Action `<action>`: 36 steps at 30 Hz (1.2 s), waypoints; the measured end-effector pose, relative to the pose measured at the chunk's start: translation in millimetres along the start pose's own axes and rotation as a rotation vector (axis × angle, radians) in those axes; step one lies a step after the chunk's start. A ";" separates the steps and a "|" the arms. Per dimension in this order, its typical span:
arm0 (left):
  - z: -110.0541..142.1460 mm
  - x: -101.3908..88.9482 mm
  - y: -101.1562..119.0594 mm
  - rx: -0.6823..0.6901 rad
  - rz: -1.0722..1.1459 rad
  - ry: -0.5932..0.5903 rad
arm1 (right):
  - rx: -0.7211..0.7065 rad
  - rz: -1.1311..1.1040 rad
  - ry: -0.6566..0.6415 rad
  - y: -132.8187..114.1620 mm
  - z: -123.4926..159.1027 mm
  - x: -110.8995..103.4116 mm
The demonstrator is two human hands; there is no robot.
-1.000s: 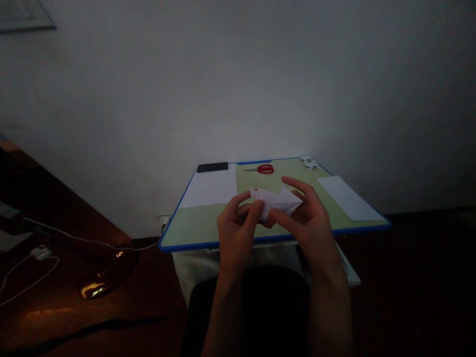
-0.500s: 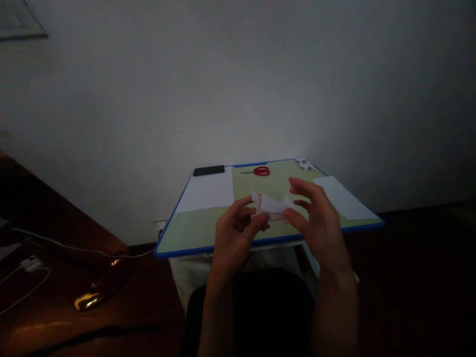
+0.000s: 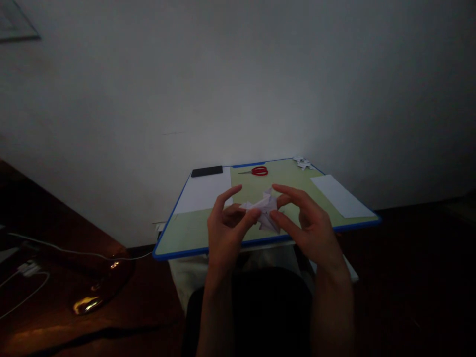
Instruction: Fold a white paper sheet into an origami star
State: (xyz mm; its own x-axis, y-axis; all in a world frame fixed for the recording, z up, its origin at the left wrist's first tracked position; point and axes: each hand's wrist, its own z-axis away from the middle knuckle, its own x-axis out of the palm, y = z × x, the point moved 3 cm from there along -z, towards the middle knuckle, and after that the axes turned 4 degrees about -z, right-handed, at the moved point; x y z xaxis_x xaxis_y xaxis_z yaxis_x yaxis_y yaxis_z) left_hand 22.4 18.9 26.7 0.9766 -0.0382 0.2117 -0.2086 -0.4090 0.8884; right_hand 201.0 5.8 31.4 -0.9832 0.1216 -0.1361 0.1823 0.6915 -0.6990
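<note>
A small piece of folded white paper [image 3: 266,208] with pointed corners is held up above the near part of the table. My left hand [image 3: 227,223] grips its left side, thumb in front, with the index finger raised off it. On the right side my right hand [image 3: 307,218] pinches the paper between the thumb and the fingers behind. Parts of the paper are covered by both thumbs, and its exact folded shape is hard to make out in the dim light.
The green table top [image 3: 189,233] has a blue rim. On it lie red-handled scissors [image 3: 259,171], a black phone-like slab [image 3: 207,171], a white sheet [image 3: 203,191], another white sheet [image 3: 342,196] and several folded paper pieces [image 3: 303,162]. A cable [image 3: 74,250] runs at the left.
The folded paper has been turned, and its points now stick out in different directions. My right hand has moved left and closed on it; my left index finger has lifted.
</note>
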 end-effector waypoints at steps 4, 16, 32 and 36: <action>-4.0 1.0 -8.9 -0.004 0.120 0.125 | 0.028 -0.077 0.058 3.0 -1.2 8.1; -0.1 -3.9 -5.3 0.065 0.079 0.233 | 0.004 -0.067 -0.055 -2.6 0.7 12.0; 2.8 5.2 -10.8 -0.048 0.007 0.177 | 0.106 -0.196 -0.084 -4.5 2.5 19.3; 2.7 4.2 -10.2 -0.066 0.000 0.173 | 0.144 -0.185 -0.161 -2.0 1.6 19.0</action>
State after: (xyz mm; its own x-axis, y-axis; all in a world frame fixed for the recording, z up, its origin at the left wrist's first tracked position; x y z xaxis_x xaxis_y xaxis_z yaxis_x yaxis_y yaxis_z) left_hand 28.9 20.4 17.4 0.9543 0.1216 0.2731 -0.2167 -0.3481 0.9121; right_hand 182.0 5.5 29.1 -0.9879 -0.1197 -0.0988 0.0108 0.5819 -0.8132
